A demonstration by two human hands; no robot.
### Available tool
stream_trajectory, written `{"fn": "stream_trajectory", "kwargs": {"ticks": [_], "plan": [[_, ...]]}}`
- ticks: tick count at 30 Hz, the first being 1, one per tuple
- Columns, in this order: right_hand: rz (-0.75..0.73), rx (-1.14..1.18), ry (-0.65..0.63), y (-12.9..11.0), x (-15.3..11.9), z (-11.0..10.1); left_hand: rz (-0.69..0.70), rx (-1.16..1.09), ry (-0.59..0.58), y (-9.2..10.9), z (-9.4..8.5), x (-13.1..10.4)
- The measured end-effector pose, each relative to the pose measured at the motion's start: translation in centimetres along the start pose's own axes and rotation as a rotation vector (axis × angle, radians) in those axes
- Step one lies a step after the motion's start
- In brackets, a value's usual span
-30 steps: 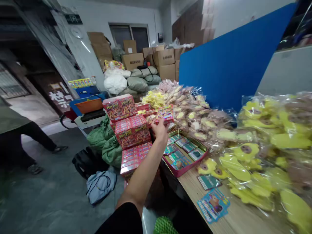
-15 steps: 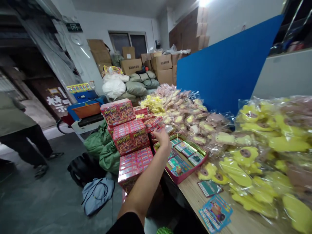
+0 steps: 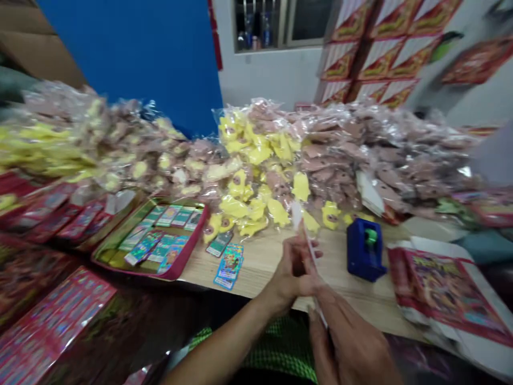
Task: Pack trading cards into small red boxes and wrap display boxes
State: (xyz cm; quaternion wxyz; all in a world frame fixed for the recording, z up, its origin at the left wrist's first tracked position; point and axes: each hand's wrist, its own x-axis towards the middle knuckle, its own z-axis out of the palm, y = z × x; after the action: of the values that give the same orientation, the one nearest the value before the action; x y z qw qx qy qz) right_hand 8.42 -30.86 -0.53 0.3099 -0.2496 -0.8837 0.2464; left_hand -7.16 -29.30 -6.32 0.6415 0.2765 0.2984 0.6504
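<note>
Above the front edge of the wooden table, my left hand (image 3: 292, 272) and my right hand (image 3: 350, 331) meet, both closed on a thin flat piece (image 3: 311, 250) seen edge-on. It has a pale edge and looks like card, but blur hides its kind. Left of my hands, a small stack of blue trading cards (image 3: 229, 267) lies on the table beside a green card (image 3: 219, 244). Further left, a red-rimmed tray (image 3: 176, 272) holds several piles of cards. A blue tape dispenser (image 3: 364, 251) stands right of my hands.
Bagged yellow toys (image 3: 256, 203) and bagged brownish-pink toys (image 3: 336, 166) are heaped along the back. An opened printed carton (image 3: 452, 289) lies at right. Shiny red boxes (image 3: 60, 321) are stacked at lower left. A blue panel (image 3: 140, 48) rises behind.
The view has swung right. An arm that was stretched toward the stacked red boxes is drawn back, and both hands are now together in front of me on the thin flat piece.
</note>
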Motion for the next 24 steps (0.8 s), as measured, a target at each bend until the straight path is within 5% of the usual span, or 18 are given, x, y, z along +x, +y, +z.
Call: {"fn": "stream_trajectory", "kwargs": {"ticks": [5, 7, 11, 14, 16, 19, 24], "plan": [[-0.024, -0.072, 0.041, 2.2, 3.5, -2.2, -0.091, 0.077, -0.305, 1.7, -1.7, -1.6], [-0.034, -0.018, 0.003, 3.5, 4.6, -3.0, -0.109, 0.121, -0.338, 2.4, -2.3, -2.1], [0.207, 0.32, 0.054, 6.3, 4.8, -2.7, -0.106, 0.096, -0.104, 3.2, -2.6, -1.8], [0.422, 0.784, -0.089, 7.6, 4.1, -0.8, -0.091, 0.096, 0.007, 3.3, -2.6, -1.0], [0.531, 0.971, -0.061, 7.8, 3.8, 0.6, -0.07, 0.126, 0.069, 3.0, -2.5, -0.6], [0.64, 0.978, 0.126, 7.5, 3.6, 2.2, -0.029, 0.129, 0.19, 2.2, -2.3, -0.4], [0.676, 0.988, 0.209, 7.7, 2.9, 3.4, -0.072, 0.166, 0.236, 0.9, -2.1, -1.3]]}}
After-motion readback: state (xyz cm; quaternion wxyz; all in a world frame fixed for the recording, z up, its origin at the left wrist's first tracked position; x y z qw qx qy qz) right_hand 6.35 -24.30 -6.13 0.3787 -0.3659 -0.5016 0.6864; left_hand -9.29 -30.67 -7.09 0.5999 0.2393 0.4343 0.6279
